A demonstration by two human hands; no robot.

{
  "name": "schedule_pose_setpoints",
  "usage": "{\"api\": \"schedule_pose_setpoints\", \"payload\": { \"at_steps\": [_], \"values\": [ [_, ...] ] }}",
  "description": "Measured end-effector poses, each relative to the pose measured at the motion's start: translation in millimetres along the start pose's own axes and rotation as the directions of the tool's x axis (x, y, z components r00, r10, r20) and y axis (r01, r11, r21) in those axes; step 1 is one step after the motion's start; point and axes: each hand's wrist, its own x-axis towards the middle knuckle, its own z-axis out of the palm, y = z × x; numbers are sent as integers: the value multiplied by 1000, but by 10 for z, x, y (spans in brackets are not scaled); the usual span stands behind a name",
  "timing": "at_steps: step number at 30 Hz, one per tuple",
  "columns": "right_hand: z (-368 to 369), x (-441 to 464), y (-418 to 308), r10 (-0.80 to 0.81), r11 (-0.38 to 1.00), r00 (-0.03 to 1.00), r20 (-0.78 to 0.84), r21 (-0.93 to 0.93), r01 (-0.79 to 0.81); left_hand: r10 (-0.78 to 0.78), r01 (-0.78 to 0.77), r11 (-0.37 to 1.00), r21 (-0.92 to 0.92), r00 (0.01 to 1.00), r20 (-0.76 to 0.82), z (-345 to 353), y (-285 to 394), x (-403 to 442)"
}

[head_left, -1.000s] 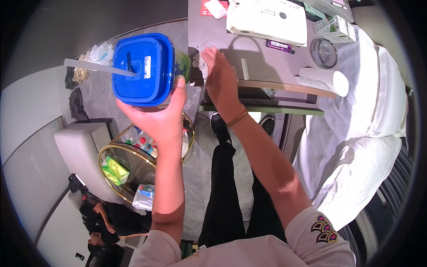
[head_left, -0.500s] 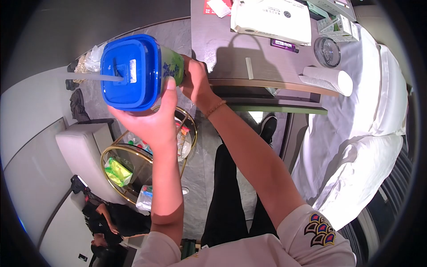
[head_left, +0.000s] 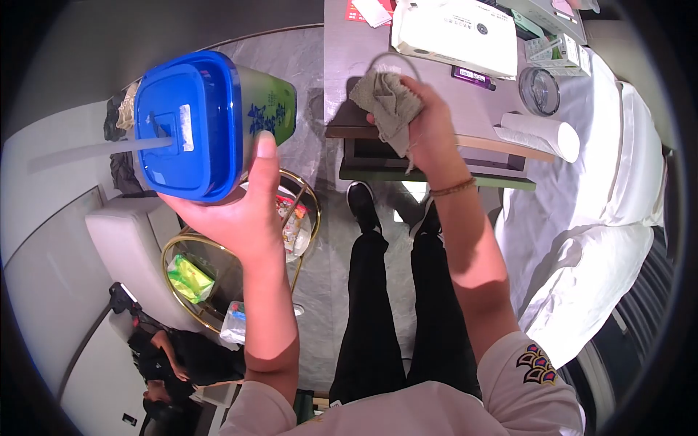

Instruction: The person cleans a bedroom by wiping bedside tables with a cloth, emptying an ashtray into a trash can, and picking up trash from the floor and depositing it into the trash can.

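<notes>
My left hand [head_left: 236,214] is wrapped round a large cup [head_left: 269,112] with a blue square lid [head_left: 189,167] and green and blue patterned sides. A translucent straw [head_left: 102,151] sticks out of the lid toward the left. My right hand [head_left: 429,120], a beaded bracelet on its wrist, grips a crumpled grey-beige cloth [head_left: 389,102] over the near edge of the desk. Cup and cloth are apart.
On the desk [head_left: 436,94] are a white packet [head_left: 454,36], a purple box [head_left: 472,78], a glass ashtray [head_left: 539,91] and a white roll [head_left: 556,138]. A gold-rimmed round table [head_left: 171,247] stands lower left, near a seated person [head_left: 196,356]. White bedding lies right.
My right hand left the cup's side and moved right; the cloth now shows in its grip. My left hand brought the cup slightly left, turning more of its patterned side into view.
</notes>
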Motion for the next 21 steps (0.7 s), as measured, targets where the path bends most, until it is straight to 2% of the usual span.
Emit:
{"api": "schedule_pose_setpoints", "payload": {
  "at_steps": [2, 3, 5, 6, 8, 9, 11, 12, 13, 14, 15, 16, 17, 19, 21],
  "values": [
    [-22, 38, -144, 111, 989, 983, 149, -114, -94, -1, 1, 1000, -9, 1000, -4, -15, -7, 10],
    [-6, 95, -166, 112, 989, 982, 149, -114, -95, -2, 2, 1000, -7, 1000, -4, -22, -14, 12],
    [25, 250, -204, 58, 931, 956, 287, -362, 52, -1, 1, 1000, -3, 1000, -5, -37, -31, 20],
    [52, 328, -205, 59, 931, 956, 288, -361, 51, 4, -4, 1000, -8, 1000, -7, -40, -44, 21],
    [107, 484, -187, -117, 741, 957, 267, -618, 263, 7, -8, 1000, -12, 1000, -8, -48, -55, 24],
    [135, 542, -199, -116, 741, 957, 266, -618, 262, 8, -8, 1000, -7, 1000, -5, -51, -51, 27],
    [191, 644, -227, -196, 279, 866, 460, -821, 498, 8, -8, 1000, -4, 1000, -3, -58, -60, 31],
    [191, 704, -197, -194, 277, 866, 460, -821, 499, 11, -11, 1000, -4, 1000, -3, -63, -73, 32],
    [188, 758, -139, -174, -43, 854, 489, -871, 490, 15, -15, 1000, -4, 1000, -3, -64, -82, 33],
    [172, 794, -75, -146, -359, 848, 510, -826, 435, 13, -13, 1000, -5, 1000, -2, -61, -84, 33],
    [170, 781, -4, -147, -360, 849, 508, -827, 432, 8, -8, 1000, 8, 1000, 0, -58, -82, 32],
    [159, 748, 76, -301, -507, 698, 650, -729, 460, 3, -3, 1000, 20, 1000, 1, -51, -80, 35],
    [138, 711, 132, -405, -649, 493, 770, -622, 439, 2, -2, 1000, 18, 1000, 1, -43, -63, 29],
    [117, 624, 179, -397, -677, 495, 773, -611, 411, -73, 72, 996, 48, 997, 18, -19, -11, 9],
    [89, 552, 284, -390, -702, 498, 774, -600, 383, -77, 76, 996, 46, 997, 18, 4, 1, -3]
  ]
}}
